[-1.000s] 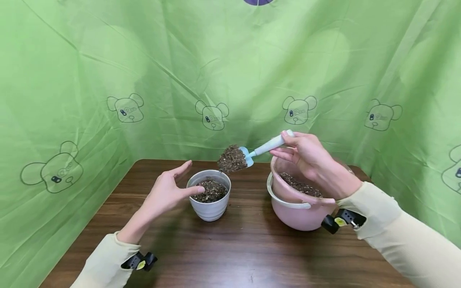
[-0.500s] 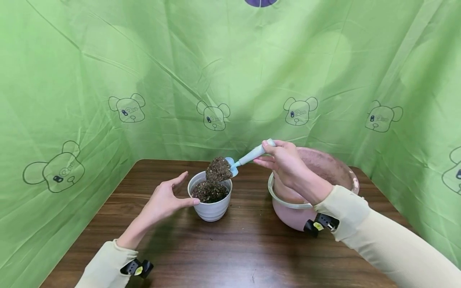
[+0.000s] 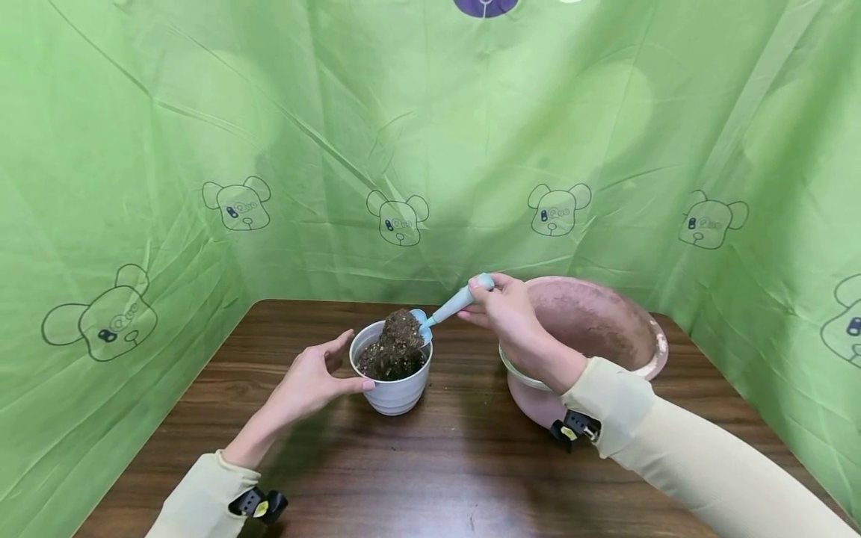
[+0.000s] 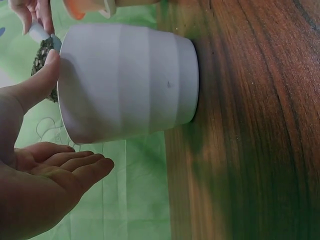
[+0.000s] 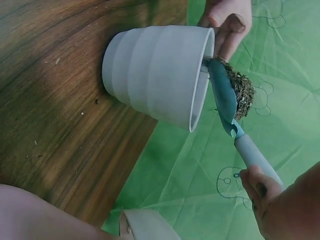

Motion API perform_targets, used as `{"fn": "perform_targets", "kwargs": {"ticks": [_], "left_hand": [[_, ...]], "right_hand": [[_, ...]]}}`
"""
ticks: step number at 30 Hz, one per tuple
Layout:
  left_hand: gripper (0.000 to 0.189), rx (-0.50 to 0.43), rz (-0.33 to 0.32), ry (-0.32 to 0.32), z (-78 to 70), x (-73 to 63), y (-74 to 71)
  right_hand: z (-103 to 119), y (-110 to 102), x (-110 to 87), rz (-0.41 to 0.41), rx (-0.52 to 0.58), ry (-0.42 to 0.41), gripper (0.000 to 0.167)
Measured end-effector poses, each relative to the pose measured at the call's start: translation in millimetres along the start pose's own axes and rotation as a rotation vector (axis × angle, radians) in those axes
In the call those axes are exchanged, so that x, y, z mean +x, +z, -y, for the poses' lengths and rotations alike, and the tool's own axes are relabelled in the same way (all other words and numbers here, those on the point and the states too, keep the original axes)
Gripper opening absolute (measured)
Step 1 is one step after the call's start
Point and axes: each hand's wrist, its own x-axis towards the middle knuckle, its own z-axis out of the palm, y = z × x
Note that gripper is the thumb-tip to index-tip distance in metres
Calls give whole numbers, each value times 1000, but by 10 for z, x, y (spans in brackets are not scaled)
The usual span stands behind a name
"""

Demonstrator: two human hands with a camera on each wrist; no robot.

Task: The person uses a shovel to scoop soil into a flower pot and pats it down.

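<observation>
My right hand (image 3: 514,321) grips the pale handle of a small blue hand trowel (image 3: 452,305). Its blade, heaped with dark soil (image 3: 402,329), tilts down over the mouth of a white ribbed flowerpot (image 3: 397,396). In the right wrist view the blade (image 5: 223,95) lies across the pot's rim. Soil fills part of the pot, partly hidden behind the load. My left hand (image 3: 306,385) is beside the pot's left side, thumb at the near rim. The left wrist view shows its other fingers (image 4: 85,167) extended alongside the pot.
A pink bucket (image 3: 592,317) with a pale handle stands to the right, partly behind my right forearm. The wooden table (image 3: 417,478) bears a few soil crumbs. Green curtain (image 3: 430,134) with printed bear heads encloses the back and sides.
My right hand has brought the loaded trowel left and down from beside the bucket to the pot's mouth, tilting it more steeply. My left thumb has shifted from over the soil to the near rim.
</observation>
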Motion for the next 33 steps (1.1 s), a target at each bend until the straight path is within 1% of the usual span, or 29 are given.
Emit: {"fn": "perform_targets", "kwargs": {"ticks": [4,11,19,25,31,33], "left_hand": [[103,-11,3,5,24,6,9],[102,-32,9,16,36,13,34],[101,-59,10,-2,67,11,46],[102,-77,13,5,73,20,59],[101,-74,14,10,51,36,66],[100,-74,18,17,43,34,62]], "right_hand": [[-48,52,17,-7,12,-35,30],[-92,120,-2,-21,-59,-98,26],[-120,155,-27,-9,-102,-191,22],[-139,163,-44,-4,-202,-316,21],[-169,170,-91,25,-309,-443,20],[-179,175,-112,36,-369,-500,19]]}}
